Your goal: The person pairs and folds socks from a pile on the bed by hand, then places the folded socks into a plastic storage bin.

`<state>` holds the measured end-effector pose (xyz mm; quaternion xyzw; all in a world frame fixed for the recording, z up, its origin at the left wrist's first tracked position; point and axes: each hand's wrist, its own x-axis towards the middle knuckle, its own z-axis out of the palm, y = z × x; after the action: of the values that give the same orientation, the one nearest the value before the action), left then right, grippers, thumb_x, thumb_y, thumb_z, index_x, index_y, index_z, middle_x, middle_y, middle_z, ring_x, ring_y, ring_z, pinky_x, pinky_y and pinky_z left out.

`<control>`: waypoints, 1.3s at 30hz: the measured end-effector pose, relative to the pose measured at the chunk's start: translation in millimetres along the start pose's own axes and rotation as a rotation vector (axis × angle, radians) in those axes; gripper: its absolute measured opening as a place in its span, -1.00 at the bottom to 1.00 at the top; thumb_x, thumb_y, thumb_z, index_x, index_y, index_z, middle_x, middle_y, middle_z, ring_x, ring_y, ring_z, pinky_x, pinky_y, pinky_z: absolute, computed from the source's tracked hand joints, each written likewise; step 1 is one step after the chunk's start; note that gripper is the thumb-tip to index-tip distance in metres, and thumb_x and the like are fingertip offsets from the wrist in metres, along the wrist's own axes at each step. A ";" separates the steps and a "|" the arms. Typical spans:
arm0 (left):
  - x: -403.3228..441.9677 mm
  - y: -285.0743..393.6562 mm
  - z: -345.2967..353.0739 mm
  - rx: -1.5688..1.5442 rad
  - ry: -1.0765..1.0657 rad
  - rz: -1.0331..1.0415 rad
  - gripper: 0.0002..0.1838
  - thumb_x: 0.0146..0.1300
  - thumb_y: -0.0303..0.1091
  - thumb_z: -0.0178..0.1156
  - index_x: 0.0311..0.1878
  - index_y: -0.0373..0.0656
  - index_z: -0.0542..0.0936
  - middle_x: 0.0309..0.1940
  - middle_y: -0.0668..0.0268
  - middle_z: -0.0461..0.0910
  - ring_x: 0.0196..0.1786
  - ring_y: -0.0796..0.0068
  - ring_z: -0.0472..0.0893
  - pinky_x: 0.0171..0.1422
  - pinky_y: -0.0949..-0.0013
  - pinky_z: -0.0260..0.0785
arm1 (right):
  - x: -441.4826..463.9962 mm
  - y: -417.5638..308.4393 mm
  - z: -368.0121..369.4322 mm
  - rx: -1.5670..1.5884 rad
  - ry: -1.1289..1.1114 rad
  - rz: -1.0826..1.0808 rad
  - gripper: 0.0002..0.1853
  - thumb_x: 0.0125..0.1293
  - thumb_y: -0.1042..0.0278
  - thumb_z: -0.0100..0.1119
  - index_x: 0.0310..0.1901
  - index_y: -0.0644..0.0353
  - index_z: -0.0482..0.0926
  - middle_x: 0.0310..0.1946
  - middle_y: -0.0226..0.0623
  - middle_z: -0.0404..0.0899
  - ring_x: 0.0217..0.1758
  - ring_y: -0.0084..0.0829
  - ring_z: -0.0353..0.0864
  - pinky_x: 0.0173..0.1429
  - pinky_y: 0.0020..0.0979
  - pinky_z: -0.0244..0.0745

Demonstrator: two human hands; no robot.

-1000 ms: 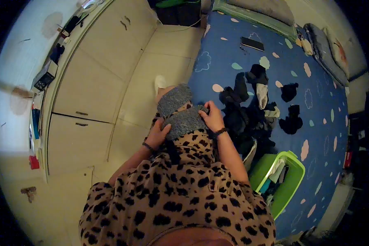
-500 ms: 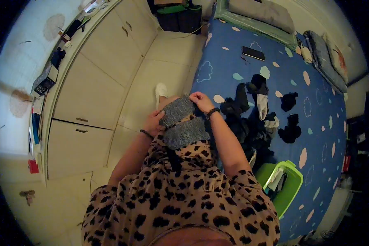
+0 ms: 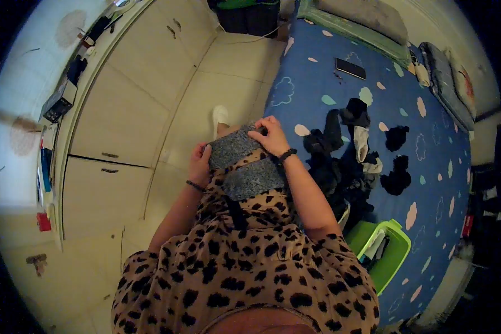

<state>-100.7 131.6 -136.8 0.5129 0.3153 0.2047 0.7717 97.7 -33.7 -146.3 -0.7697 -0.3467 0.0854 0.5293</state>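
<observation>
Two grey knitted pieces that look like socks lie across my lap on the spotted clothing. The upper grey sock point(image 3: 232, 148) is pinched at its left end by my left hand point(image 3: 200, 162) and at its right end by my right hand point(image 3: 270, 137). Just below it, the lower grey sock point(image 3: 253, 181) lies flat, touched by neither hand. To the right on the bed is a pile of dark socks point(image 3: 339, 172), with a white sock point(image 3: 360, 143) among them.
A green basket point(image 3: 402, 257) with clothes inside stands on the blue bed point(image 3: 428, 222). Two small dark bundles point(image 3: 396, 175) lie right of the pile. Farther up is a phone point(image 3: 350, 68). Cabinets point(image 3: 117, 111) line the left side.
Both hands have moved from the lower grey sock to the upper one, which now lies stretched between them. Over the last half second they have shifted only slightly.
</observation>
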 end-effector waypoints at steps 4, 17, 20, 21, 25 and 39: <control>-10.0 13.9 8.9 -0.064 0.080 -0.027 -0.80 0.45 -0.31 0.06 -0.04 -0.24 0.49 -0.20 0.37 0.56 -0.18 0.59 0.52 -0.05 0.47 0.42 | 4.7 -28.1 -20.7 0.201 0.079 0.011 -0.76 -0.07 0.39 0.42 -0.41 0.15 0.52 -0.37 -0.28 0.46 -0.19 -0.21 0.46 0.01 -0.27 0.39; -22.8 28.5 21.0 -0.065 -0.039 0.044 -0.83 0.46 -0.27 0.05 -0.14 -0.16 0.49 -0.26 0.45 0.55 -0.24 0.68 0.49 -0.10 0.52 0.39 | -44.5 -49.3 -67.7 0.772 -0.018 0.410 -0.80 0.18 0.42 0.33 -0.37 0.09 0.43 -0.55 -0.70 0.26 -0.46 -0.74 0.25 -0.39 -0.62 0.18; -28.2 38.7 34.1 -0.174 -0.035 0.010 -0.85 0.47 -0.26 0.04 -0.16 -0.13 0.48 -0.31 0.48 0.52 -0.27 0.70 0.48 -0.14 0.52 0.40 | -48.7 -38.9 -69.5 0.694 -0.035 0.404 -0.84 0.24 0.40 0.29 -0.34 0.09 0.45 -0.54 -0.69 0.30 -0.45 -0.78 0.25 -0.38 -0.66 0.17; -28.6 40.1 34.5 -0.190 -0.041 0.037 -0.85 0.47 -0.26 0.03 -0.18 -0.11 0.47 -0.33 0.49 0.50 -0.29 0.70 0.48 -0.16 0.52 0.40 | -49.1 -40.1 -71.1 0.692 -0.031 0.402 -0.84 0.24 0.40 0.29 -0.34 0.09 0.45 -0.54 -0.69 0.30 -0.45 -0.78 0.25 -0.38 -0.66 0.17; -33.0 52.6 40.2 -0.138 -0.023 0.080 -0.86 0.48 -0.27 0.01 -0.21 -0.08 0.44 -0.38 0.50 0.46 -0.32 0.71 0.45 -0.23 0.51 0.39 | -51.4 -51.1 -78.5 0.562 -0.150 0.287 -0.88 0.27 0.41 0.27 -0.28 0.13 0.48 -0.50 -0.68 0.35 -0.40 -0.78 0.30 -0.30 -0.65 0.23; -47.5 29.9 16.3 0.927 -0.065 0.338 -0.74 0.27 -0.35 0.21 -0.01 -0.18 0.47 -0.18 0.18 0.54 -0.10 0.34 0.53 -0.01 0.35 0.38 | -71.5 -38.2 -72.8 0.613 -0.270 0.299 -0.91 0.37 0.38 0.13 -0.17 0.12 0.44 -0.42 -0.67 0.32 -0.33 -0.78 0.29 -0.25 -0.65 0.27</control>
<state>-123.2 102.0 -91.6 0.8523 0.2611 0.1491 0.4279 63.9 -125.6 -98.8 -0.5993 -0.2554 0.3624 0.6666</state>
